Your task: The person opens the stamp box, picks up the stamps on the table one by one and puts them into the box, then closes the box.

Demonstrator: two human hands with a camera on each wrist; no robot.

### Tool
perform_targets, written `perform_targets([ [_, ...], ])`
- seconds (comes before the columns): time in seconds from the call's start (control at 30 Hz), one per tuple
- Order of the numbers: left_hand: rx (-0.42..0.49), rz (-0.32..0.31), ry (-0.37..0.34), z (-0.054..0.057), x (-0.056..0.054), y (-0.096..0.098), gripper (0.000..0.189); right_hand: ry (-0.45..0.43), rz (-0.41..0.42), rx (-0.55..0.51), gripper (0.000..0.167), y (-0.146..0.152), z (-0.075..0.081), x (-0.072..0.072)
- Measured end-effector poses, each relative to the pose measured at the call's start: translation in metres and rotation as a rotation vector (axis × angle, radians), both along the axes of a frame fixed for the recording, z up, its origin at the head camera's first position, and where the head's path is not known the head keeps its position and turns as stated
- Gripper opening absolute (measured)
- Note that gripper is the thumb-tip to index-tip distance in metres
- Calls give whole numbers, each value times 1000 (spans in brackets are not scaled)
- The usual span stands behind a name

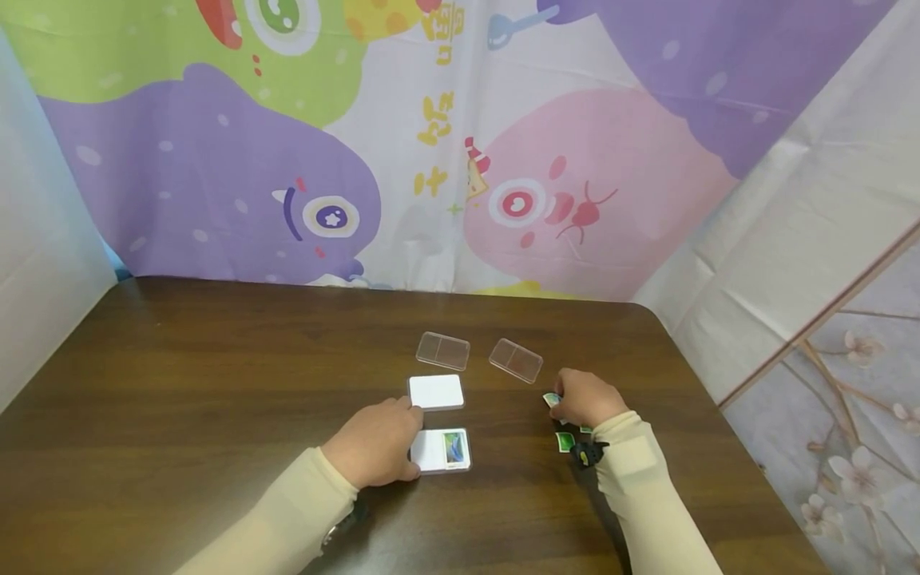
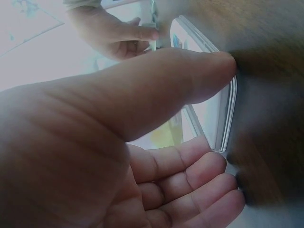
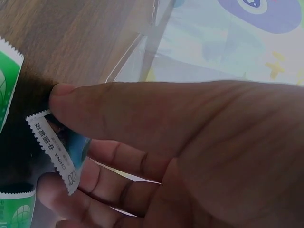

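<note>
My left hand (image 1: 377,443) holds the side edges of a flat clear plastic case (image 1: 429,455) on the table. A white card fills the case, and a blue-green postage stamp (image 1: 456,448) lies on its right part. In the left wrist view the thumb lies along one edge of the case (image 2: 223,114), the index fingertip at another. My right hand (image 1: 589,397) pinches a perforated postage stamp (image 3: 54,154) with a white printed border and a blue picture, tilted up from the table. Beside that hand lie green stamps (image 1: 565,442), partly hidden by the wrist.
Behind the held case sits another case with a white card (image 1: 436,391). Two clear plastic lids (image 1: 443,351) lie farther back on the brown wooden table (image 1: 216,383). A printed cloth (image 1: 424,224) hangs along the table's far edge.
</note>
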State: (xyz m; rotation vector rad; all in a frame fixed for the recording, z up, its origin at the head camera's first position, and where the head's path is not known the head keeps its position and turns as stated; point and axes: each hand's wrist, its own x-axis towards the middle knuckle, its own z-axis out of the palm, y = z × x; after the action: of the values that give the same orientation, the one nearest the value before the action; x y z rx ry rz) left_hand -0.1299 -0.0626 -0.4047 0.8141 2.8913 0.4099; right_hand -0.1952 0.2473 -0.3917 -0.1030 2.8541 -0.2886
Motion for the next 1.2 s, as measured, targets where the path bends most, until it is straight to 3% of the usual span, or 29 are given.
perform_targets([
  [0.43,-17,-16,14,1,1,0,53,80,70,-72,10,0,0,-4],
  [0.67,-34,-14,21,0,1,0,55,65,65,-126,21,-6,1,-3],
  [0.9,-40,-19,8,0,2,-1,57,74,99,-130,19,-8,0,-2],
  [1.07,-36,-16,11,0,2,-1,56,15,135,-140,22,-7,-1,-3],
  [1.2,-37,-15,15,0,2,-1,55,-48,118,-150,27,-7,-3,-4],
])
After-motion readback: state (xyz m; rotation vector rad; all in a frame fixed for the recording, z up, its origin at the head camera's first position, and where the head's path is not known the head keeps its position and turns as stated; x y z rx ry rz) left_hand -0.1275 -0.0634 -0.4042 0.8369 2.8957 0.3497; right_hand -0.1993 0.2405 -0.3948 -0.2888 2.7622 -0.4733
